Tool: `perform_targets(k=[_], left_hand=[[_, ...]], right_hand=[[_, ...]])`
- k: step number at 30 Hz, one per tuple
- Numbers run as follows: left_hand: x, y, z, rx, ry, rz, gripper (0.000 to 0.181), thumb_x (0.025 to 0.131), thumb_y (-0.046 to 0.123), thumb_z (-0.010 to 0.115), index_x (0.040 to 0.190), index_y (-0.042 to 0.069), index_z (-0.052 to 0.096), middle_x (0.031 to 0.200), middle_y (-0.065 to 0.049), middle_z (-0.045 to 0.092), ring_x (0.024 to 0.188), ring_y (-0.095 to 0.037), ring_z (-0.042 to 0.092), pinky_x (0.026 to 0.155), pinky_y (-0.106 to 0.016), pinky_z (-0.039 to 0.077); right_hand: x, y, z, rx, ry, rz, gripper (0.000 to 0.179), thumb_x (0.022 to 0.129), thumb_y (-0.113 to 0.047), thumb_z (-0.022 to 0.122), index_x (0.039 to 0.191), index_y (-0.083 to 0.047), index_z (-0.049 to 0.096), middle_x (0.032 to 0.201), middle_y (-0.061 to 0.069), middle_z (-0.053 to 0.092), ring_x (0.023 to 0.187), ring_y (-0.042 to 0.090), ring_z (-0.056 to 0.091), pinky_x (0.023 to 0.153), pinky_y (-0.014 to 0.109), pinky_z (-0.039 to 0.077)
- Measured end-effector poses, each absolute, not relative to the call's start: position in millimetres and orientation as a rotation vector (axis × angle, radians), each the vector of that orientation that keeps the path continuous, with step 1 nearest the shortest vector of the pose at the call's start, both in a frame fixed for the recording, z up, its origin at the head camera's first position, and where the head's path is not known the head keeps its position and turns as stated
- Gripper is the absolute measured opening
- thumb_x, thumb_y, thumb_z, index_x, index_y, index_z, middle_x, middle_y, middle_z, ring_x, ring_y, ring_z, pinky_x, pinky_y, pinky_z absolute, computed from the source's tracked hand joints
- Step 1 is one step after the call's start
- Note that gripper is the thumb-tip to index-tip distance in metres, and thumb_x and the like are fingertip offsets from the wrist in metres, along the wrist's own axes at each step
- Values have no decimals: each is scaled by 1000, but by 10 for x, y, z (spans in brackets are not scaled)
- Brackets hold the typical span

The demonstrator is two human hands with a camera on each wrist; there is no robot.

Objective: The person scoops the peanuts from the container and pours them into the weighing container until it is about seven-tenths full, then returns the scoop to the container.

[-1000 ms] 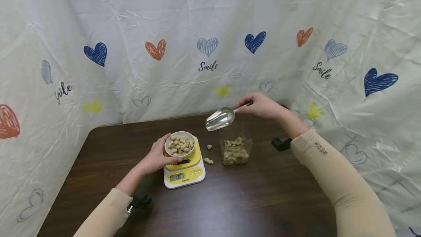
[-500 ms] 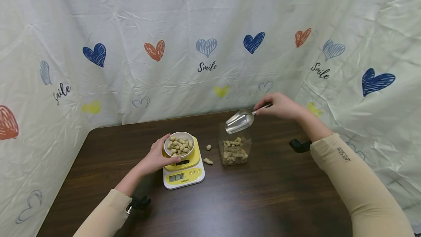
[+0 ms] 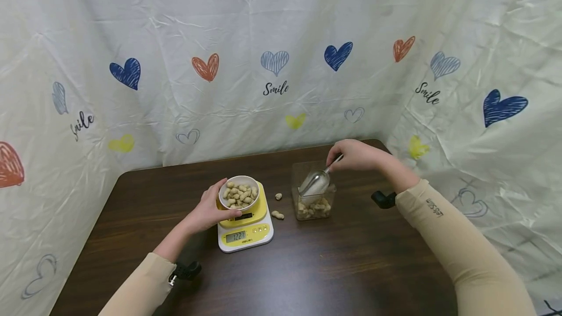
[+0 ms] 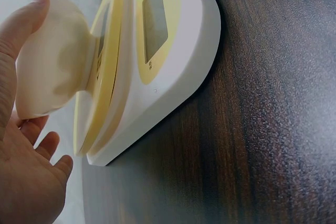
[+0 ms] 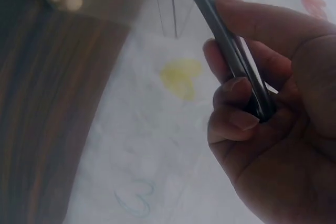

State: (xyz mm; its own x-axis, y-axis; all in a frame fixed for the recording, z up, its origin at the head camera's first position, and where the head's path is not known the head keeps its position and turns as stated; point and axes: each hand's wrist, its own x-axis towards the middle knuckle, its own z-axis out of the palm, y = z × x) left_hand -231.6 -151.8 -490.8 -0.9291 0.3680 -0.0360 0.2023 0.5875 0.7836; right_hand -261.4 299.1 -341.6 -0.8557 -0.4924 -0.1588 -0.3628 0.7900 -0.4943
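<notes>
A white bowl [image 4: 55,56] of peanuts [image 3: 240,194] stands on the yellow platform of a kitchen scale [image 3: 246,235]. My left hand [image 3: 210,211] holds the bowl by its side, thumb and fingers spread around the rim. With my right hand [image 3: 355,156] I grip a metal scoop [image 3: 315,183] by its handle [image 5: 233,51], fingers curled round it. The scoop tilts down into a clear square container [image 3: 312,211] that holds more peanuts, its mouth at their surface.
Two loose peanuts, one [image 3: 278,215] nearer and one [image 3: 278,196] farther, lie between scale and container. The dark wooden table [image 3: 281,277] ends at a white curtain [image 3: 228,126] printed with hearts.
My right hand first draws the scoop rightward over the container, then lowers it inside. The left hand stays at the bowl, while the scale's reading changes.
</notes>
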Motion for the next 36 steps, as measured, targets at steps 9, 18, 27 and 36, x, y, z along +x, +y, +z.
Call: perform_targets(k=[9,18,27,36], left_hand=[[-2290,-1502,-4884,458,2612,1259,117,78,54,86,164,17,17,159,-16,27,146,-39,18,109,-69,28],[-2277,-1492,-4875,450,2612,1260,119,78,56,85,165,18,14,162,-16,24,148,-41,15,110,-71,25],[-2253,-1511,-4863,456,2613,1285,122,78,55,86,166,21,10,166,-15,17,152,-41,9,112,-71,20],[-2213,-1780,-4760,464,2726,1262,98,97,55,64,166,13,7,168,-16,15,152,-43,4,112,-71,17]], right_hand=[[-2705,2926,-3509,-697,2691,-657,9,93,-14,73,101,-17,77,110,4,60,101,21,55,83,42,48],[-2792,3023,-3662,-624,2677,-862,14,97,-13,72,110,-9,72,124,13,51,106,27,58,83,42,52],[-2794,3066,-3723,-593,2719,-960,48,103,-29,64,146,-9,53,141,13,50,115,28,57,92,48,50],[-2604,3329,-3751,-411,2907,-1094,58,107,-45,51,155,-12,43,147,18,40,123,35,50,92,55,46]])
